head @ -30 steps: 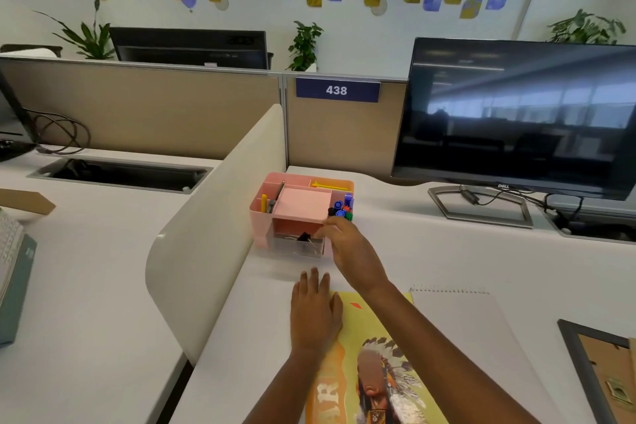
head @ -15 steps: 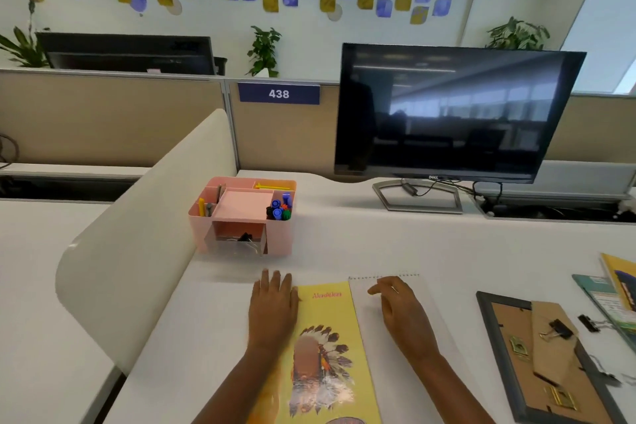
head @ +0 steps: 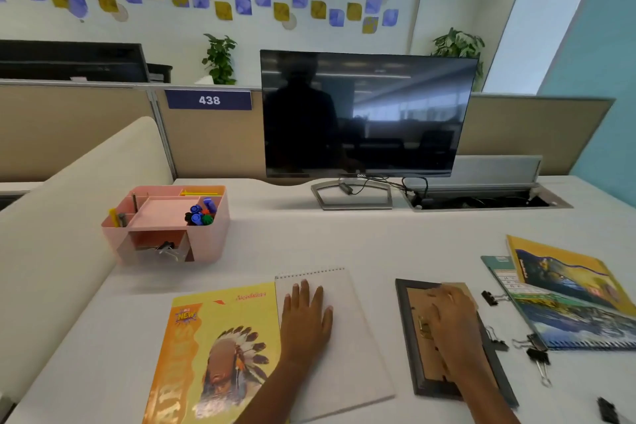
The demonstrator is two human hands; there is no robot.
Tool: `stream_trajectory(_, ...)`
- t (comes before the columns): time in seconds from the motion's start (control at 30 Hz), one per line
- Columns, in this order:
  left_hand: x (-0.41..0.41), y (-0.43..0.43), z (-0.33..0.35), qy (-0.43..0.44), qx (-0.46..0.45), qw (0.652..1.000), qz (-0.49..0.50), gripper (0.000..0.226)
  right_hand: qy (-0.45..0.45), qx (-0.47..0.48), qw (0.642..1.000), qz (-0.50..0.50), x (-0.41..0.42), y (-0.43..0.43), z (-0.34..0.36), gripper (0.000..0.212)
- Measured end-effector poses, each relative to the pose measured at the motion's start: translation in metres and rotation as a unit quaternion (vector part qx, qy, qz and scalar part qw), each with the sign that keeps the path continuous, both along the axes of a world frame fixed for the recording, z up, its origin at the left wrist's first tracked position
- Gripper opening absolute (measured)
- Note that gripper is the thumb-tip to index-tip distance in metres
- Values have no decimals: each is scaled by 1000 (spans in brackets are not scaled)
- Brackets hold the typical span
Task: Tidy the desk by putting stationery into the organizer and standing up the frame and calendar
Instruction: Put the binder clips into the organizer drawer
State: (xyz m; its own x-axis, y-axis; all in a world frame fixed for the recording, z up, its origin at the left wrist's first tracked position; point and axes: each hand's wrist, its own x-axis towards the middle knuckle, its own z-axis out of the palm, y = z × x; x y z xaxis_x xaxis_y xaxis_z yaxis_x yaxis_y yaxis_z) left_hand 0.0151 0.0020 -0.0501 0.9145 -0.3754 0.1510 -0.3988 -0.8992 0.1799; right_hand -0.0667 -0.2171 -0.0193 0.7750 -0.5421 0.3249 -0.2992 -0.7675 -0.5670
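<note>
Two shifts: left hand [head: 306, 317] off the yellow book [head: 220, 337], flat and straight-fingered on the white spiral pad [head: 344, 361]; right hand [head: 451, 320] away from organizer [head: 213, 237], lying on face-down frame [head: 421, 348] near front edge of desk [head: 344, 241], grip unclear. Probably standing-up step beginning; clips [head: 537, 354] loose.

White desk [head: 309, 237] bears organizer [head: 215, 237], notebooks [head: 213, 337], frame [head: 404, 320], monitor [head: 361, 113].

Open desk [head: 327, 237] separates organizer [head: 213, 241] and frame [head: 413, 348]; probable binder clips [head: 537, 356] crowd the frame's right side.
</note>
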Motion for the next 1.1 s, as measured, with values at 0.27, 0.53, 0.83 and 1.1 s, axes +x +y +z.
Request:
stream_trajectory(0.27, -3, -2, -3, 48, -33, 998, 36, 47, 164, -34, 986, -7, -6, -37, -1, 39)
stream_trajectory(0.53, -5, -3, -3, 74, -91, 991, 57, 55, 107, -1, 994, 15, 3, -70, -1, 23)
stream_trajectory(0.83, -5, -6, -5, 37, -111, 993, 31, 88, 133, -15, 990, -44, 17, -120, -4, 32)
stream_trajectory(1.1, -8, -6, 1, 55, -78, 994, 44, 95, 209, -124, 969, -48, 20, -126, -25, 25)
